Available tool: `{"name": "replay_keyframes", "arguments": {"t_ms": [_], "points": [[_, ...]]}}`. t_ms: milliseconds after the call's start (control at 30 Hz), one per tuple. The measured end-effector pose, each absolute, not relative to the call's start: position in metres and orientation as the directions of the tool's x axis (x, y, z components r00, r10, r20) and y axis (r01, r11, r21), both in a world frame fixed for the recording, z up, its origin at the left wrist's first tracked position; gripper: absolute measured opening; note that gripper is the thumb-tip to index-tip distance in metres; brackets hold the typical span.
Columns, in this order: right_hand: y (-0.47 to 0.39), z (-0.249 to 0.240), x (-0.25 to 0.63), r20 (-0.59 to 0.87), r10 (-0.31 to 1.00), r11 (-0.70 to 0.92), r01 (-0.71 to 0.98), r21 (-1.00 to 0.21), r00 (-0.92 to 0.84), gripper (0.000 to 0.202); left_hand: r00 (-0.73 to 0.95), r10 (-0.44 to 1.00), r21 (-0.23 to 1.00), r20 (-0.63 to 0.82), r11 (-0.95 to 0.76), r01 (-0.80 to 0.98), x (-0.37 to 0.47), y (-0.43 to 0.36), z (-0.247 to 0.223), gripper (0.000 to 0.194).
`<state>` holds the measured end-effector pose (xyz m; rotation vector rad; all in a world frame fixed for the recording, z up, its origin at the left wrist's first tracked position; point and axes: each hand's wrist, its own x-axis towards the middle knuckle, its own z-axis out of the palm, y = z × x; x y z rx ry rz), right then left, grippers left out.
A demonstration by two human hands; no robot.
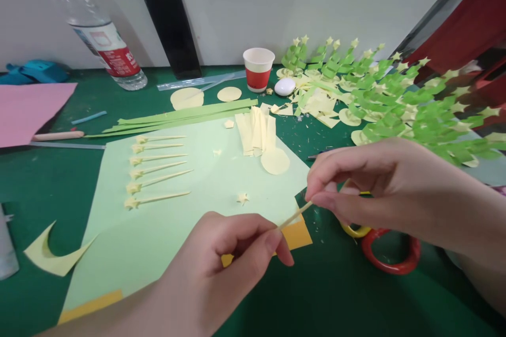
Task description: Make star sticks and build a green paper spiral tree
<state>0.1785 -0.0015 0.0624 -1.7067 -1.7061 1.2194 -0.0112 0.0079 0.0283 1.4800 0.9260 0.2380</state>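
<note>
Between them, my left hand [245, 253] and my right hand [356, 189] pinch a thin rolled pale-yellow paper stick [295, 216], one at each end. Beneath them lies a light green paper sheet [158, 242]. A loose folded paper star [242, 198] sits on the sheet, just beyond my left hand. Several star-topped paper sticks [162, 173] lie in a column on the sheet's left side. Pale-yellow paper strips [259, 131] and a paper disc [275, 161] rest at its upper right. Scissors with red and yellow handles [411, 258] lie partly hidden under my right hand.
Many green paper plants with stars [411, 105] stand at the right. Along the back are a plastic bottle [118, 58], a black phone [174, 31], a paper cup [259, 71] and a white egg-shaped object [284, 87]. Green strips [177, 117] and pink paper [31, 110] lie leftward.
</note>
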Motion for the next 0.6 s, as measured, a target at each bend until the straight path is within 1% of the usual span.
{"name": "replay_keyframes", "arguments": {"t_ms": [133,233,400,500,600], "points": [[-0.001,0.062,0.177,-0.293,0.942,-0.150,0.576,-0.803,-0.163,0.010,0.652,0.649,0.906,-0.393,0.152,0.395,-0.013,0.009,0.029,0.028],[-0.002,0.061,0.176,-0.305,0.935,-0.142,0.598,-0.789,-0.179,0.009,0.646,0.626,0.889,-0.437,0.192,0.415,-0.013,0.009,0.033,0.027],[-0.002,0.060,0.175,-0.379,0.905,-0.178,0.635,-0.752,-0.195,0.012,0.539,0.656,0.840,-0.528,0.308,0.446,-0.008,0.005,0.042,0.025],[-0.002,0.060,0.176,-0.430,0.884,-0.224,0.639,-0.736,-0.185,0.010,0.522,0.679,0.847,-0.516,0.310,0.433,-0.006,0.005,0.042,0.024],[-0.002,0.060,0.177,-0.441,0.881,-0.242,0.636,-0.733,-0.173,0.009,0.561,0.668,0.862,-0.489,0.274,0.426,-0.007,0.008,0.037,0.025]]}}
